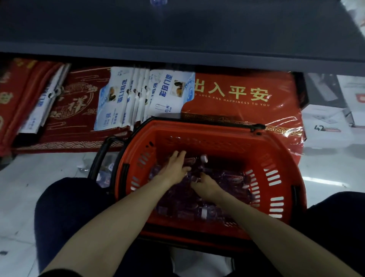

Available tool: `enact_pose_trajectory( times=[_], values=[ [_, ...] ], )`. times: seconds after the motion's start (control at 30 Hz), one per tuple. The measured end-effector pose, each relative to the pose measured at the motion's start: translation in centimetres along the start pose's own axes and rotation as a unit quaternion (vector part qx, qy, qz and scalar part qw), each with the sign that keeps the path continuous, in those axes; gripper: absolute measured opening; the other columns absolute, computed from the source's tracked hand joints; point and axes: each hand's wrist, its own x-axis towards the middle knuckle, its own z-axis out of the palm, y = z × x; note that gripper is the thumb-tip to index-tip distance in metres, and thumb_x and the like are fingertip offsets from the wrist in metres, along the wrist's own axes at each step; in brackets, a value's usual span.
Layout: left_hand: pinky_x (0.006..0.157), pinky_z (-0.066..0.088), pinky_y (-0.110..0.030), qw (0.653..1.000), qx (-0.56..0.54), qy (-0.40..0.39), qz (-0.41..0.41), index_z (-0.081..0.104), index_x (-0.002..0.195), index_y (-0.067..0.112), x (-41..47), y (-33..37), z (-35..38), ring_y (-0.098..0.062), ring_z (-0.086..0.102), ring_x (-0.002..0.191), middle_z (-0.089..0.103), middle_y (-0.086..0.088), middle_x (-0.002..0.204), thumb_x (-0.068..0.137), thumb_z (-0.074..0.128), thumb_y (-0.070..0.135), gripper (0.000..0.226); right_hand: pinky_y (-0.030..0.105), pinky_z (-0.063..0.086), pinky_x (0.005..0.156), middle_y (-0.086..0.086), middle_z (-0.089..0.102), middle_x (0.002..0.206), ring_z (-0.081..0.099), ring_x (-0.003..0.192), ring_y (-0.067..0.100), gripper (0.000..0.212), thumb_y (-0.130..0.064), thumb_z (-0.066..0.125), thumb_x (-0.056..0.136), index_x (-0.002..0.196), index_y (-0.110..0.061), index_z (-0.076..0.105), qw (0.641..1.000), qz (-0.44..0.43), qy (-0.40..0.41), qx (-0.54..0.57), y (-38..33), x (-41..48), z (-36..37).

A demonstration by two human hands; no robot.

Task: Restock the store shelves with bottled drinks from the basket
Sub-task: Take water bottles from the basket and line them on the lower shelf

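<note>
A red plastic basket [276,158] stands on the floor between my knees, filled with several dark purple bottled drinks [233,178] lying on their sides. Both hands are inside it. My left hand [174,168] lies over a bottle with a pale cap [204,158], fingers stretched along it. My right hand [205,185] is lower and to the right, its fingers curled round a dark bottle. A dark shelf [177,29] juts out above, with a blurred blue object [158,2] at its far edge.
Under the shelf lie red doormats [237,95] in plastic wrap and white-and-blue packets [138,96]. White boxes [325,126] stand at right. A second pack of bottles [104,174] sits left of the basket by its black handle. The floor is glossy white tile.
</note>
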Motion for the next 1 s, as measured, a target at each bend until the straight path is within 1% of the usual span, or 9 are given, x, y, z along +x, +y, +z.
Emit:
enact_pose_trajectory(
  times=[0.07,0.2,0.3,0.43,0.57,0.67,0.77,0.9,1.0],
  values=[
    [0.12,0.026,-0.045,1.0,0.018,0.007,-0.003,0.028,0.157,0.018,0.6,0.3,-0.1,-0.039,0.02,0.15,0.027,-0.016,0.156,0.1,0.064,0.038,0.071,0.023,0.041,0.05,0.005,0.064,0.091,0.055,0.062,0.014,0.035,-0.036,0.047,0.099,0.126,-0.016,0.058,1.0,0.007,0.004,0.018,0.2,0.4,-0.1],
    [0.115,0.036,-0.044,0.998,0.054,0.018,-0.011,0.038,0.147,0.019,1.4,1.0,-0.1,-0.037,0.035,0.14,0.04,-0.015,0.141,0.095,0.072,0.035,0.064,0.024,0.039,0.052,0.001,0.06,0.083,0.052,0.061,0.012,0.036,-0.032,0.045,0.102,0.128,-0.014,0.06,0.999,0.009,0.01,0.036,0.3,1.0,0.2],
    [0.109,0.042,-0.043,0.995,0.093,0.037,0.003,0.035,0.15,0.02,1.6,1.0,0.6,-0.039,0.038,0.137,0.042,-0.016,0.137,0.097,0.07,0.024,0.063,0.024,0.039,0.054,0.01,0.066,0.096,0.056,0.068,0.016,0.035,-0.035,0.044,0.105,0.128,-0.013,0.059,0.999,0.005,0.027,0.022,0.4,0.8,0.6],
    [0.107,0.044,-0.04,0.994,0.103,0.042,0.017,0.031,0.153,0.024,1.3,0.7,0.6,-0.036,0.04,0.136,0.041,-0.014,0.141,0.097,0.067,0.011,0.068,0.028,0.045,0.069,0.015,0.07,0.108,0.068,0.093,0.029,0.029,-0.03,0.051,0.104,0.121,-0.009,0.06,0.999,-0.009,0.048,0.012,0.4,0.1,0.8],
    [0.105,0.046,-0.04,0.992,0.096,0.052,0.065,0.033,0.147,0.016,0.4,0.6,0.0,-0.034,0.049,0.129,0.048,-0.014,0.137,0.099,0.062,0.012,0.057,0.031,0.045,0.072,0.016,0.067,0.114,0.065,0.097,0.03,0.024,-0.019,0.052,0.102,0.122,-0.005,0.054,0.998,-0.029,0.052,-0.012,-0.2,-1.0,0.7],
    [0.094,0.047,-0.039,0.989,0.09,0.065,0.101,0.036,0.136,0.011,-0.8,0.9,-0.5,-0.033,0.057,0.116,0.056,-0.015,0.124,0.099,0.057,0.011,0.043,0.032,0.043,0.064,0.018,0.065,0.11,0.06,0.085,0.029,0.019,-0.008,0.052,0.092,0.111,-0.007,0.047,0.995,-0.051,0.069,-0.047,-0.4,-2.2,0.4],
    [0.086,0.048,-0.042,0.989,0.038,0.088,0.113,0.037,0.126,0.012,-1.9,1.3,-1.7,-0.037,0.061,0.106,0.058,-0.018,0.118,0.099,0.06,0.021,0.037,0.031,0.039,0.055,0.018,0.064,0.103,0.058,0.077,0.029,0.021,-0.004,0.051,0.089,0.109,-0.007,0.044,0.989,-0.083,0.107,-0.063,-1.1,-4.1,-0.5],
    [0.084,0.053,-0.043,0.989,-0.051,0.111,0.078,0.034,0.129,0.012,-3.1,2.2,-3.9,-0.042,0.066,0.102,0.062,-0.022,0.118,0.097,0.067,0.037,0.053,0.036,0.044,0.068,0.018,0.067,0.106,0.065,0.091,0.04,0.024,-0.005,0.054,0.091,0.115,-0.009,0.047,0.971,-0.146,0.168,-0.092,-2.9,-6.8,-2.5],
    [0.089,0.056,-0.047,0.985,-0.074,0.122,0.094,0.032,0.129,0.021,-4.3,2.4,-5.4,-0.037,0.068,0.103,0.065,-0.018,0.117,0.095,0.068,0.043,0.054,0.037,0.046,0.073,0.015,0.063,0.109,0.062,0.097,0.039,0.035,-0.005,0.053,0.087,0.12,-0.016,0.052,0.954,-0.205,0.188,-0.111,-3.7,-8.3,-4.4]
  ],
)
